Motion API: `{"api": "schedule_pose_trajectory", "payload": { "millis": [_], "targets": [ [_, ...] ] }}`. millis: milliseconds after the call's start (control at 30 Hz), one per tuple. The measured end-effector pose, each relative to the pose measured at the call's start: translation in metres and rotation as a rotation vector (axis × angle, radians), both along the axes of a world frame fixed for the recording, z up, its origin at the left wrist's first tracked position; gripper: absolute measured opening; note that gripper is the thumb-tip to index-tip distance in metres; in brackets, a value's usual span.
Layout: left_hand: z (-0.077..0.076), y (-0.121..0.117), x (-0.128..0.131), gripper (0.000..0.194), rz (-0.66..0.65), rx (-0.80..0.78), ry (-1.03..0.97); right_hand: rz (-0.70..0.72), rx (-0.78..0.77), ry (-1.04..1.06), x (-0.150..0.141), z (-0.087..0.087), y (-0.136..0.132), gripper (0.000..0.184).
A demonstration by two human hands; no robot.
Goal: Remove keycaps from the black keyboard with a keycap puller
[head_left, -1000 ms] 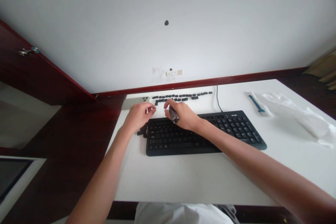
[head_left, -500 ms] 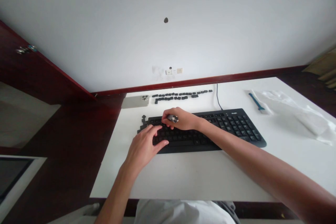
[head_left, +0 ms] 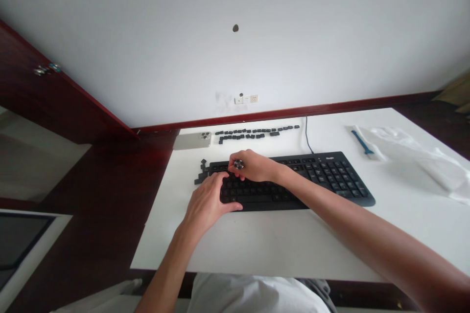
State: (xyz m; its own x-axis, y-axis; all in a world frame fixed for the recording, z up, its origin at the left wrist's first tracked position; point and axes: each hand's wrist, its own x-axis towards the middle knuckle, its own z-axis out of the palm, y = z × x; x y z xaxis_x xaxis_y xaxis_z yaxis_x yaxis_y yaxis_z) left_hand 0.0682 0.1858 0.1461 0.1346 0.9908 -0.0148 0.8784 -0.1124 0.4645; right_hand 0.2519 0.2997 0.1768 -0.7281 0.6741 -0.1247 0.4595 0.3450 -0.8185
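A black keyboard (head_left: 332, 176) lies on the white table, with its left part under both hands. My right hand (head_left: 251, 165) is closed around a slim tool (head_left: 239, 164) with a round dark-and-silver end, over the upper left keys. The tool's tip is hidden by my fingers, so its kind cannot be made out. My left hand (head_left: 209, 200) rests at the keyboard's left end, thumb spread from the fingers, holding nothing that I can see. Loose black keycaps (head_left: 202, 176) are gathered beside that end. More loose keycaps (head_left: 249, 131) stand in rows behind the keyboard.
A phone (head_left: 193, 141) lies at the table's back left. On the right are a blue-handled brush (head_left: 363, 143) and a crumpled clear plastic bag (head_left: 418, 151). The keyboard's cable (head_left: 307, 134) runs to the back edge, near the wall with sockets (head_left: 246, 100).
My left hand has shifted slightly right, and its thumb is spread wider from the fingers. The tool in my right hand has tilted more upright. The camera view has shifted a little.
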Motion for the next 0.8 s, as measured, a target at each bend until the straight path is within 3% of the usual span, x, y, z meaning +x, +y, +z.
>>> {"api": "schedule_pose_trajectory", "payload": {
  "millis": [200, 667, 800],
  "targets": [
    [-0.002, -0.002, 0.002, 0.080, 0.090, -0.028, -0.038, -0.049, -0.073, -0.004, -0.001, -0.006, 0.005, 0.018],
    [-0.008, 0.001, -0.003, 0.069, 0.061, -0.004, -0.089, -0.013, 0.071, -0.095, 0.003, -0.007, 0.001, 0.010],
    [-0.010, 0.000, -0.002, 0.069, 0.076, 0.002, -0.129, 0.003, 0.175, -0.171, 0.002, -0.003, -0.001, 0.009]
  ]
}}
